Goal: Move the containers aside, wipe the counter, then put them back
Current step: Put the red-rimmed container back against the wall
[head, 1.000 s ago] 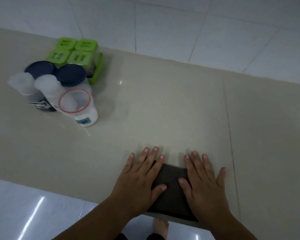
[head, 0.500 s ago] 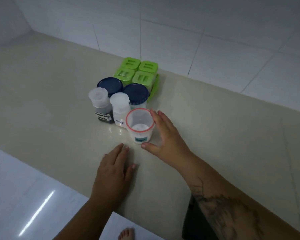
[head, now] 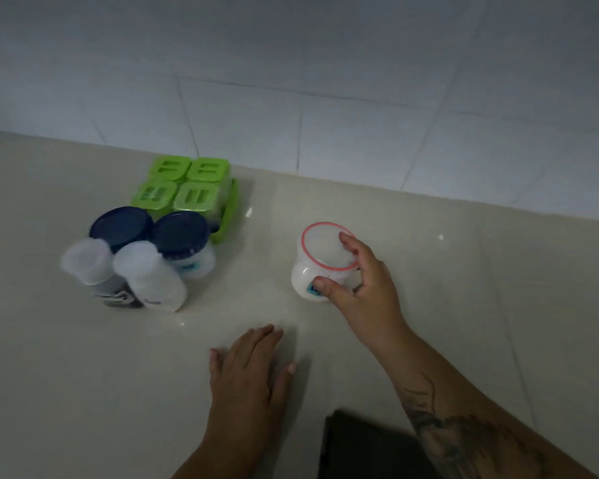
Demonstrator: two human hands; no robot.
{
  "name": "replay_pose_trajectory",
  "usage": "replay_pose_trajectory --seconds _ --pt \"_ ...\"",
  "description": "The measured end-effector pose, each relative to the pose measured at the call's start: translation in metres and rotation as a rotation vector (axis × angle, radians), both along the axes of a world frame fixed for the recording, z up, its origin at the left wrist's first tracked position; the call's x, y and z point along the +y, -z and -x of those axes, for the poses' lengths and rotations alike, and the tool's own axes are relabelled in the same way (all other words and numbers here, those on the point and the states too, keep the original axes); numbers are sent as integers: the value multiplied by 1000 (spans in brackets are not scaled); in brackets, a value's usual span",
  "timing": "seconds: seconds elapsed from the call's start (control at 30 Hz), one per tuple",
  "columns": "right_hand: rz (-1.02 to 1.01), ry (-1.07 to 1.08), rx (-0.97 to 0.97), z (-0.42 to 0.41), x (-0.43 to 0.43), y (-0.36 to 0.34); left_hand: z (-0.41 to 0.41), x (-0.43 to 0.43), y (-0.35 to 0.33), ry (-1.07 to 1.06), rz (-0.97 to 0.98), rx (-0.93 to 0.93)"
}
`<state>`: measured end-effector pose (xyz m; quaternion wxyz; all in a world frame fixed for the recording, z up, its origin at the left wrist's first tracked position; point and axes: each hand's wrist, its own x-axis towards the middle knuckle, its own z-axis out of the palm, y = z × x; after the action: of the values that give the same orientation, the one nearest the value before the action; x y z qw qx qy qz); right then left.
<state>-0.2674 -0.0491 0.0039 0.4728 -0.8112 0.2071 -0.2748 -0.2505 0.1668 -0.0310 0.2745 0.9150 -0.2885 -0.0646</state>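
On the counter (head: 481, 305), right hand (head: 363, 285) gripping red-rimmed jar (head: 322, 250), left hand (head: 249, 375) flat

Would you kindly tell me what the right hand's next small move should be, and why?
Probably set the jar down right there and release it. The right hand grips it, tilted, well clear of the other containers, which must be moved too before the cloth wipes.

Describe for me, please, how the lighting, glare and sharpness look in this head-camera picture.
Head view: dim, bluish light overall; small glare spots on the counter, one beside the green containers; the white-capped bottles at the left look smeared by blur; the red-rimmed jar gripped by the right hand is sharper; the dark cloth at the bottom edge shows almost no detail.
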Motion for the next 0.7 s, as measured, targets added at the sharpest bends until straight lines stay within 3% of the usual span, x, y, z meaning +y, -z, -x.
replay_pose_trajectory --seconds 0.13,0.33,0.5,0.7 --pt "53 243 45 52 -113 -24 28 -103 -2 218 25 -22" --pt "210 465 136 124 -268 -30 99 -222 0 414 110 -231" --pt "224 495 182 138 -347 -10 131 -254 22 504 138 -331" --pt "219 410 198 117 -377 16 132 -261 34 522 123 -380"
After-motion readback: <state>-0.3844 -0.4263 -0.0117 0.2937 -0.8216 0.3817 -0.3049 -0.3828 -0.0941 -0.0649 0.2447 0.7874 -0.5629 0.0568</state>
